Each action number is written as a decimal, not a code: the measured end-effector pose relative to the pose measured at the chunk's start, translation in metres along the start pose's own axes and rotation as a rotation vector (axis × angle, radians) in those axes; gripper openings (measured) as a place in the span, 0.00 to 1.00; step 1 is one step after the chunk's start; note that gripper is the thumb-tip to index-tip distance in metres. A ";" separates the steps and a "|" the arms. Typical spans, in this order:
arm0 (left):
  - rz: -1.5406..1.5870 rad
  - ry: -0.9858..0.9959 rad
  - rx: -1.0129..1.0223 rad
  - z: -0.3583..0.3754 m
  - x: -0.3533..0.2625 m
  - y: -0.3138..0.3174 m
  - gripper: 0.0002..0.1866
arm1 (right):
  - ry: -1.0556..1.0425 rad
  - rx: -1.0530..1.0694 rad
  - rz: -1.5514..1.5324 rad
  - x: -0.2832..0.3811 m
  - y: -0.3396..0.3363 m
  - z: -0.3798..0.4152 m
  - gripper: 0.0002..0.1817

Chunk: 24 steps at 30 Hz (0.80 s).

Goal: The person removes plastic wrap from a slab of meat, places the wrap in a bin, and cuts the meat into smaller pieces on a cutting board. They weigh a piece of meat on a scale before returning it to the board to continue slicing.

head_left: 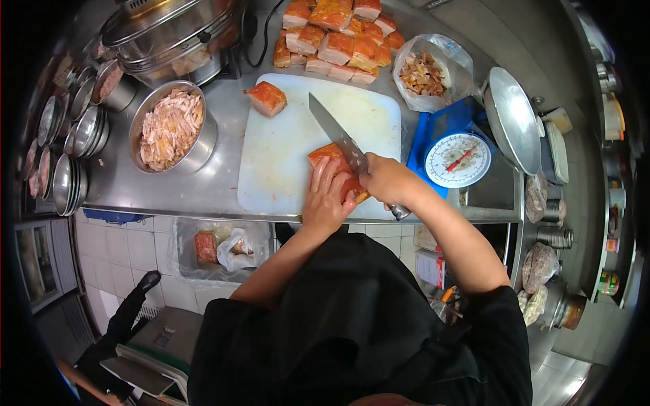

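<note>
On a white cutting board (271, 162) lies a slab of crispy roast pork (323, 153) with orange-brown skin. My left hand (325, 196) presses down on it near the board's front edge, fingers bent over the skin. In my right hand (389, 179) is the handle of a wide kitchen knife (332, 128). Its blade points to the upper left and crosses the slab just beside my left fingers; whether it has cut in cannot be seen. A smaller roast pork chunk (267, 99) sits at the board's upper left corner.
Stacked roast pork pieces (336, 49) stand behind the board. A bag of brown scraps (425, 73) and a blue scale (458, 160) are to the right; a steel bowl of sliced meat (170, 128) is left. Below the counter is a plastic-lined bin (186, 260). Another person's leg (122, 318) shows lower left.
</note>
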<state>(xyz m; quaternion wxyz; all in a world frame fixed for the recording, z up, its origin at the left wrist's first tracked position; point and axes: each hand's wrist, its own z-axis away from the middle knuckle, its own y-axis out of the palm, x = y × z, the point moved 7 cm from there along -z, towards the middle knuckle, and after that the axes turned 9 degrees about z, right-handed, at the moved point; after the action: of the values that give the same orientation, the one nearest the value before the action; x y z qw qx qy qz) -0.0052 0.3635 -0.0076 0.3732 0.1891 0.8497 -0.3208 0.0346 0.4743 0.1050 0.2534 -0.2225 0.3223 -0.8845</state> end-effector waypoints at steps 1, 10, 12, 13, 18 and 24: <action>0.004 0.005 0.008 0.000 0.000 0.001 0.22 | -0.017 0.006 0.048 -0.001 0.001 0.005 0.20; -0.020 0.006 -0.037 -0.001 -0.001 0.001 0.20 | -0.035 0.021 0.187 -0.031 0.017 0.042 0.18; -0.017 -0.001 -0.024 -0.002 -0.002 0.001 0.20 | -0.011 0.002 0.155 -0.025 0.020 0.025 0.18; -0.016 -0.010 -0.018 -0.003 -0.002 0.000 0.20 | -0.012 -0.002 0.152 -0.022 0.016 0.028 0.18; -0.029 -0.022 -0.001 -0.001 -0.001 0.004 0.20 | -0.002 0.051 0.198 -0.040 0.020 0.059 0.19; -0.037 -0.017 0.011 -0.003 -0.002 0.002 0.20 | 0.016 -0.015 0.175 -0.040 0.034 0.034 0.20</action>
<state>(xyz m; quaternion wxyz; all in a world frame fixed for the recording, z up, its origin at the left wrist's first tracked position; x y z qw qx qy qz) -0.0040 0.3667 -0.0052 0.3731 0.1727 0.8481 -0.3341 0.0948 0.4599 0.0968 0.3256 -0.1881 0.3490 -0.8584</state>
